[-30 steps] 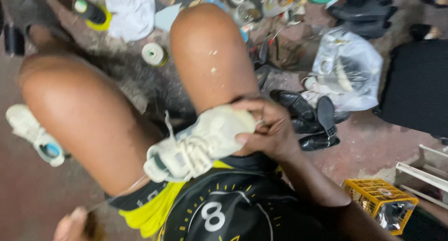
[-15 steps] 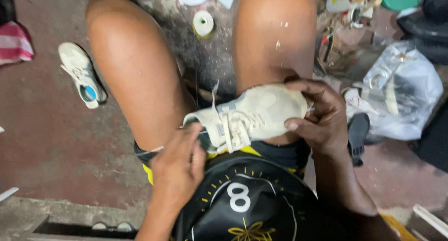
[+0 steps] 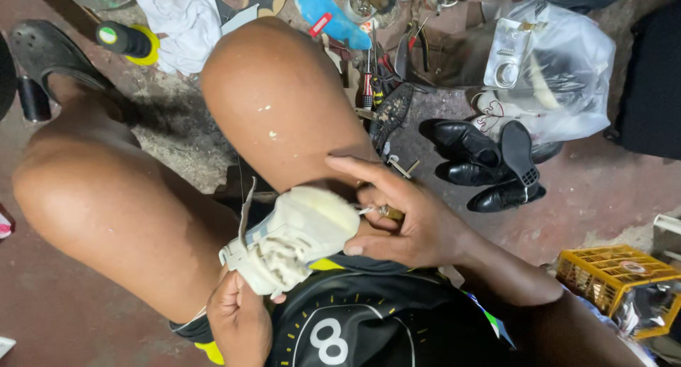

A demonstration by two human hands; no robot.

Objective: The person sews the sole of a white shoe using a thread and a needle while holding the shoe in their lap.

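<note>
Two hands work one small cream-white shoe [image 3: 294, 236] in the person's lap, between the bare thighs. The left hand [image 3: 237, 317] grips the shoe from below at its near end, fingers closed around the laced part. The right hand [image 3: 408, 221] closes on the shoe's far end, thumb pressed against its rounded side, and pinches a thin tool with a brown handle [image 3: 386, 212] whose light tip meets the shoe; the index finger stretches out along the right knee [image 3: 280, 104]. The shoe is worn and grubby, its upper cracked and flaking by the laces, with a smooth pale rounded end toward the right hand. Its long axis runs on a slant from lower left to upper right, the laced end pointing down toward the left hand. Room is tight: both thighs hem the shoe in on the left and above, and the black shirt [image 3: 355, 324] lies just beneath. Beyond the right knee the floor is crowded with black dress shoes [image 3: 468, 157], a clear plastic bag [image 3: 567, 69], screwdrivers [image 3: 367, 83] and a blue insole [image 3: 330, 15]. A yellow crate [image 3: 610, 275] sits near the right forearm. Bare reddish floor [image 3: 57, 310] opens at the lower left.
</note>
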